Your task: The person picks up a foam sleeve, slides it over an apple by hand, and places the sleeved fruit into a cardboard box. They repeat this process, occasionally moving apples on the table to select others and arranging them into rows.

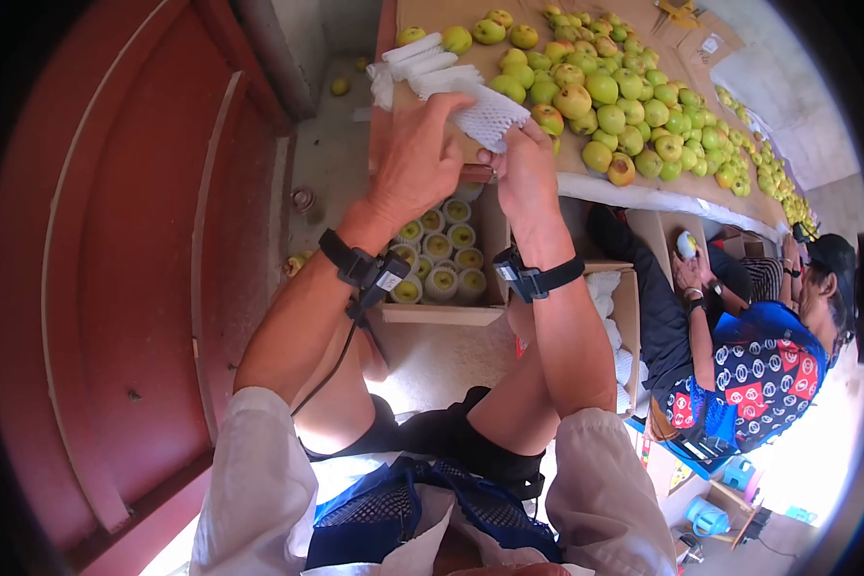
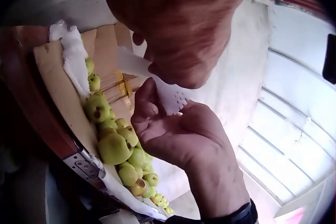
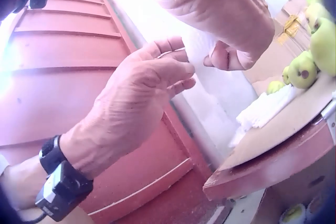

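Note:
A white foam net sleeve (image 1: pixel 490 117) is between the two hands at the table's near edge. My right hand (image 1: pixel 528 178) pinches its right end between thumb and fingers. My left hand (image 1: pixel 418 158) is at the sleeve's other side, index finger reaching over the netting and thumb held apart. In the right wrist view the left hand's fingers (image 3: pixel 173 66) are loosely extended toward the sleeve. The left wrist view shows the netting (image 2: pixel 170 97) over the right hand's fingers and palm. More foam sleeves (image 1: pixel 418 62) lie just beyond the left hand, beside green apples (image 1: pixel 600 88) heaped on the cardboard-covered table.
Below the hands stands a cardboard box (image 1: pixel 442 314) with sleeved apples in rows. Another box (image 1: pixel 627 317) to the right holds white foam. A second person (image 1: pixel 754 374) sits at the right, holding a sleeved apple (image 1: pixel 686 243). A red door (image 1: pixel 144 240) is at the left.

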`<act>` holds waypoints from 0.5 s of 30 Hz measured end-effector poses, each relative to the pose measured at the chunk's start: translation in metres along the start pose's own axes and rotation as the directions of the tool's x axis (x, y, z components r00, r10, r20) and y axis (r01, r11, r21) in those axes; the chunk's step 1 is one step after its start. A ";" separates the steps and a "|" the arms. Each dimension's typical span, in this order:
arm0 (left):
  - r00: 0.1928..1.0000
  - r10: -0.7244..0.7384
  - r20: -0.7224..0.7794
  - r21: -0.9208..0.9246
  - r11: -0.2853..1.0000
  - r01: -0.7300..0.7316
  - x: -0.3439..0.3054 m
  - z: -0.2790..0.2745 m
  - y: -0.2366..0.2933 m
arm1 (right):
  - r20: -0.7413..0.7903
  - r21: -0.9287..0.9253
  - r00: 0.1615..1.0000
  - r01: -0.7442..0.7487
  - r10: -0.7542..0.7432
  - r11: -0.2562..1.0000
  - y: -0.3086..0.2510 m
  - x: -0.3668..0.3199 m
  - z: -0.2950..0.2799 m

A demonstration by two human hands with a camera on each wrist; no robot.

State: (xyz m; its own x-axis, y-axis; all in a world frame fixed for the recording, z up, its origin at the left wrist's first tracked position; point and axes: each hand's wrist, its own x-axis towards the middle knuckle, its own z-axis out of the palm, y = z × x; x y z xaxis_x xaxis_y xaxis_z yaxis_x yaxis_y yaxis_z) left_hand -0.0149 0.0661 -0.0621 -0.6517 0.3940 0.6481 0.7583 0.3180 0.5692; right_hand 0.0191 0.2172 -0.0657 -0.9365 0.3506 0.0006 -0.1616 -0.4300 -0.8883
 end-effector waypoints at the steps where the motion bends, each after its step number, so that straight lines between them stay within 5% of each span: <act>1: 0.999 -0.031 0.015 -0.149 0.988 0.033 -0.001 0.005 0.000 | -0.009 -0.061 0.999 0.047 -0.048 0.997 0.002 0.001 -0.001; 7: 0.972 -0.216 0.092 -0.585 0.779 0.228 -0.004 0.013 0.009 | 0.064 -0.489 0.869 0.455 -0.490 0.744 0.019 0.001 0.007; 11: 0.940 -0.320 0.118 -0.702 0.643 0.307 -0.004 0.017 0.004 | 0.160 -0.591 0.808 0.538 -0.567 0.601 0.020 -0.005 0.005; 15: 0.928 -0.369 0.056 -0.696 0.652 0.301 -0.008 0.016 0.004 | 0.202 -0.609 0.792 0.563 -0.576 0.559 0.016 -0.018 0.008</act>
State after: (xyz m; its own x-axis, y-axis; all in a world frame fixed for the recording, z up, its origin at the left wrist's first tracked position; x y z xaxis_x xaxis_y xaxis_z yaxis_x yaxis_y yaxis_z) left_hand -0.0061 0.0784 -0.0730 -0.8832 0.2965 0.3635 0.2857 -0.2746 0.9181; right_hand 0.0308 0.1974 -0.0761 -0.7113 0.3571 0.6054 -0.4278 0.4634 -0.7760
